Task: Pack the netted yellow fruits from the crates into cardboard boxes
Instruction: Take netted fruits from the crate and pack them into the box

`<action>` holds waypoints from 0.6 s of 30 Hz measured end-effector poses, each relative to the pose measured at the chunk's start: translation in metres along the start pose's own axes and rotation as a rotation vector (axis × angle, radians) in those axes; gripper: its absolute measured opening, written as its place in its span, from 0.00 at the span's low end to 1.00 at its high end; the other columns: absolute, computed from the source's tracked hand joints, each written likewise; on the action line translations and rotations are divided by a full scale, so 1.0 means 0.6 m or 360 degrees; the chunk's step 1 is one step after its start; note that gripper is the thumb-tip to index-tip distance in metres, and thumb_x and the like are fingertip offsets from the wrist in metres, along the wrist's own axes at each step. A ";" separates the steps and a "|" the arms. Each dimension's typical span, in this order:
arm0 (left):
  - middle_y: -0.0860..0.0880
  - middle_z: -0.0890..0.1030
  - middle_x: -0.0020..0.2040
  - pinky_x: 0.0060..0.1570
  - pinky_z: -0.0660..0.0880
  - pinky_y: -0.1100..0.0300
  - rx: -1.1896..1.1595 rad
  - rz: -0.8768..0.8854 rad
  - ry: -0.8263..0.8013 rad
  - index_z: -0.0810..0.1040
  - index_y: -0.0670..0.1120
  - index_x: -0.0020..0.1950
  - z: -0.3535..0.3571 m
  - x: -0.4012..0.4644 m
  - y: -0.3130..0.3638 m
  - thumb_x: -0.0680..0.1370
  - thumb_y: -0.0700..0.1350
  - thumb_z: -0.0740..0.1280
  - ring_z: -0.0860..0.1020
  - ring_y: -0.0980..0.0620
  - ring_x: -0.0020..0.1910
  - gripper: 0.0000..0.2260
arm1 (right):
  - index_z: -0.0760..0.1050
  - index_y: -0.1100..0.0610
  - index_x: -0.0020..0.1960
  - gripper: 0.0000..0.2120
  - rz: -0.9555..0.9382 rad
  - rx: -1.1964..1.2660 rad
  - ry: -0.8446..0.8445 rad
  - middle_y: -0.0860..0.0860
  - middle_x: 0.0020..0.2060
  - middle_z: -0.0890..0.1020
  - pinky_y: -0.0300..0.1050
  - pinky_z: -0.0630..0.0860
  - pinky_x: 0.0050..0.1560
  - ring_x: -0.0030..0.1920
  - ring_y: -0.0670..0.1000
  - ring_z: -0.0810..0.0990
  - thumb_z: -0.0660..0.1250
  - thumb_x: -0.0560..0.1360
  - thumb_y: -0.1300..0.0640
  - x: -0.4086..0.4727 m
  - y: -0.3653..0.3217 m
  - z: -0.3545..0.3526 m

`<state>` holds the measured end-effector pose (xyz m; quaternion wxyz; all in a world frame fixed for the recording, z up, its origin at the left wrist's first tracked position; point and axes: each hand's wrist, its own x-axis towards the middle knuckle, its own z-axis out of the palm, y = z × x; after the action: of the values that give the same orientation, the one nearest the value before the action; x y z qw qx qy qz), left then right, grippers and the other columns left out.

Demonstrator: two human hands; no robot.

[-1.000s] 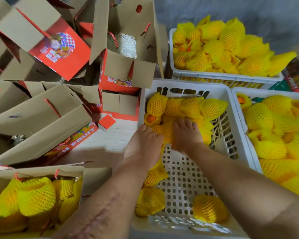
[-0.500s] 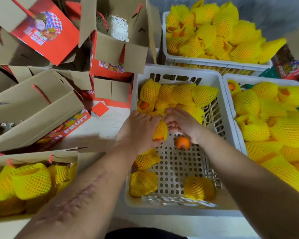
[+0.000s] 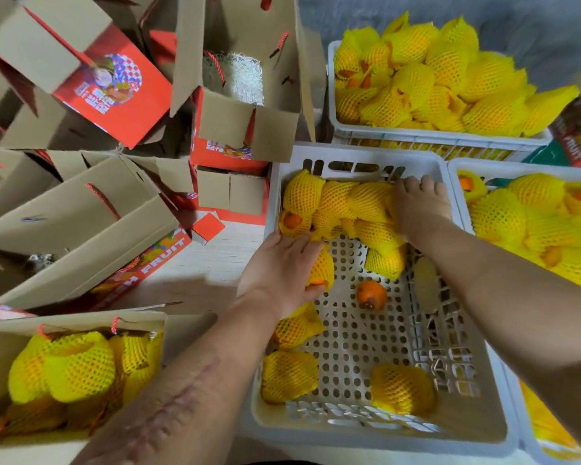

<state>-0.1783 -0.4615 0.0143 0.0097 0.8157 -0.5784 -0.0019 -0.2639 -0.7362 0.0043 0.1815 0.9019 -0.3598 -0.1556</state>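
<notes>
A white perforated crate in front of me holds several netted yellow fruits piled at its far end and three more near its front. My left hand grips one netted fruit at the crate's left side. My right hand lies on the far pile with its fingers over a netted fruit, near the crate's back wall. A bare orange fruit without a net lies on the crate floor between my arms. An open cardboard box at the lower left holds several netted fruits.
Two more white crates of netted fruits stand behind and to the right. Several open red-and-brown cardboard boxes are stacked to the left and at the back. A strip of pale floor shows between boxes and crate.
My right hand let go of the bare orange fruit and moved back to the far pile. The orange fruit now lies on the crate floor. My left hand keeps its netted fruit.
</notes>
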 end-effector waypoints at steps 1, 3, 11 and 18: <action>0.50 0.64 0.81 0.74 0.58 0.52 -0.0011 -0.0007 0.0004 0.58 0.52 0.80 0.000 -0.001 0.000 0.80 0.68 0.59 0.68 0.47 0.75 0.34 | 0.60 0.56 0.77 0.34 0.0026 -0.0009 0.0015 0.54 0.69 0.70 0.53 0.65 0.68 0.69 0.58 0.66 0.69 0.76 0.50 -0.005 0.002 -0.002; 0.50 0.66 0.80 0.74 0.59 0.52 -0.0040 -0.0023 0.0017 0.58 0.52 0.81 0.002 -0.002 0.002 0.80 0.68 0.58 0.69 0.48 0.74 0.34 | 0.63 0.55 0.75 0.36 0.0089 0.0041 0.0026 0.53 0.67 0.70 0.53 0.63 0.65 0.68 0.57 0.66 0.71 0.73 0.43 -0.020 0.008 -0.012; 0.49 0.77 0.70 0.65 0.70 0.50 -0.0352 0.0029 0.0271 0.63 0.50 0.78 0.002 -0.012 -0.003 0.80 0.68 0.60 0.77 0.45 0.65 0.32 | 0.68 0.56 0.66 0.39 0.0124 0.1024 0.0364 0.55 0.59 0.71 0.56 0.71 0.58 0.60 0.60 0.73 0.77 0.64 0.38 -0.182 0.003 -0.055; 0.49 0.74 0.70 0.58 0.76 0.58 -0.1470 -0.0129 0.0573 0.61 0.52 0.78 -0.020 -0.070 -0.003 0.81 0.63 0.61 0.77 0.51 0.63 0.29 | 0.72 0.46 0.52 0.15 0.0371 0.2671 0.0100 0.47 0.42 0.81 0.29 0.74 0.30 0.38 0.39 0.81 0.75 0.75 0.43 -0.316 -0.108 -0.093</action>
<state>-0.1903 -0.4210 0.0260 0.4697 0.7354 -0.4741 -0.1173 -0.3338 -0.5468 0.0539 -0.5231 0.6988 -0.4415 0.2078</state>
